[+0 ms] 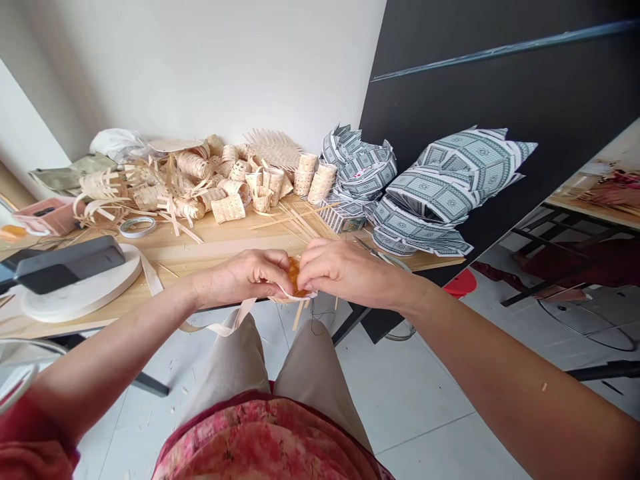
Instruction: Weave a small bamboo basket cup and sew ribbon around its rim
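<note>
- The left hand (257, 270) was just in front of the table's near edge, its thumb and fingers closed together on the near-left side of a small, cupped piece with an amber-orange inside and a pale edge (294, 268).
- The right hand (337, 270) pinched the opposite side of that piece, its fingers bent and narrow; the hands hid much of it, so its full shape could not be told.
- The piece was between the hands, above the gap between the knees of the person's beige trousers (227, 363).
- A flat, cream-coloured ribbon (244, 312) ran from beneath the left hand and looped leftward; thin, pale wooden strips (298, 317) and a fine, dark thread (313, 311) hung below the piece.
- Behind the hands, on the light wooden table (225, 250), lay loose, straw-coloured splints (300, 220) and a heap of small, woven, pale wooden baskets (195, 167).
- To the right stood blue-green and white patterned, folded-card vessels (435, 187).
- To the left, a dark grey, rectangular device (73, 263) rested on a round, whitish disc (110, 283), near a flat, white ring-shaped roll (137, 227).
</note>
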`<state>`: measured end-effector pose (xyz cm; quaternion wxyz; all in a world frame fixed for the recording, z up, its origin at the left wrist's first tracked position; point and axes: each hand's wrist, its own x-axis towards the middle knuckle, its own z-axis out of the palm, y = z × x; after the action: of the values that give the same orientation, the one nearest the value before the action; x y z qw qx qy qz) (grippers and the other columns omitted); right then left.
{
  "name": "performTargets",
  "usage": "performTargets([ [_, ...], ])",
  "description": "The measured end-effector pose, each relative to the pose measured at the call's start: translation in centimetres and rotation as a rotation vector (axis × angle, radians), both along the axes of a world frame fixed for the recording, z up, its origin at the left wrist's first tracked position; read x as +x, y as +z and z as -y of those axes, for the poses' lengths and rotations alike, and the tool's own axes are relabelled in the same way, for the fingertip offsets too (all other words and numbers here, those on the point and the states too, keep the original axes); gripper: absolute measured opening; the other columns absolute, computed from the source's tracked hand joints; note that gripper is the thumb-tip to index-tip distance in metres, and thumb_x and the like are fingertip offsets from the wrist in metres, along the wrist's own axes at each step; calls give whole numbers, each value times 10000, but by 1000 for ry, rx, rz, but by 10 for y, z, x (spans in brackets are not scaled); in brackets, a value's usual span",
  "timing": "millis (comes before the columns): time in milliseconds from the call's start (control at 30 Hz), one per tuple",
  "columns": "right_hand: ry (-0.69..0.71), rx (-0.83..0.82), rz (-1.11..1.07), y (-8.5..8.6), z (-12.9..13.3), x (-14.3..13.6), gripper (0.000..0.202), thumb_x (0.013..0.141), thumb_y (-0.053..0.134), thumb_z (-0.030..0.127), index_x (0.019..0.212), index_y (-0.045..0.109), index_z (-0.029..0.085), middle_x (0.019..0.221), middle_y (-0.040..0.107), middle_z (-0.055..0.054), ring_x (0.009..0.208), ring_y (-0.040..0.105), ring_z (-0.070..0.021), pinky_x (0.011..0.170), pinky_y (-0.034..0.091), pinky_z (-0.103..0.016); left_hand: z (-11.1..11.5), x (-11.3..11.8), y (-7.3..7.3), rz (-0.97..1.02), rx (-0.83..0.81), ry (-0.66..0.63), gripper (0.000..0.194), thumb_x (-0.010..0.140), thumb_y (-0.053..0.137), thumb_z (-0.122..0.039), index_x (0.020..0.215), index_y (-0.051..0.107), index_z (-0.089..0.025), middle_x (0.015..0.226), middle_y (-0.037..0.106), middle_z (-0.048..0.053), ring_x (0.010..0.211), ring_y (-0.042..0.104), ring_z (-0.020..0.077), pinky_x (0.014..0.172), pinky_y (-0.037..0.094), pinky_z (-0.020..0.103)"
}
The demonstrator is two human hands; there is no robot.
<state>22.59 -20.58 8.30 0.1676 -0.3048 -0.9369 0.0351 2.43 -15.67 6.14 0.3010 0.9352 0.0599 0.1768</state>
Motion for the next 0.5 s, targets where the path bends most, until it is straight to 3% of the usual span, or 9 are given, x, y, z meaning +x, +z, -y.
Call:
performTargets([
  [267, 7, 69, -24, -4, -1, 1, 248, 792, 504, 59, 617, 636, 174, 636, 624, 30, 684, 461, -112, 676, 347, -242, -1, 5, 0, 39, -31, -6, 174, 838, 530, -213, 844, 695, -157, 831, 561, 51, 790, 558, 104, 722, 459, 204],
  [500, -24, 157, -57, -15, -1, 0, 242, 820, 522, 109, 612, 620, 184, 605, 601, 52, 729, 463, -117, 761, 259, -314, -2, 9, -3, 117, 16, 2, 198, 839, 530, -250, 805, 697, -150, 795, 563, 49, 748, 556, 101, 678, 461, 204],
])
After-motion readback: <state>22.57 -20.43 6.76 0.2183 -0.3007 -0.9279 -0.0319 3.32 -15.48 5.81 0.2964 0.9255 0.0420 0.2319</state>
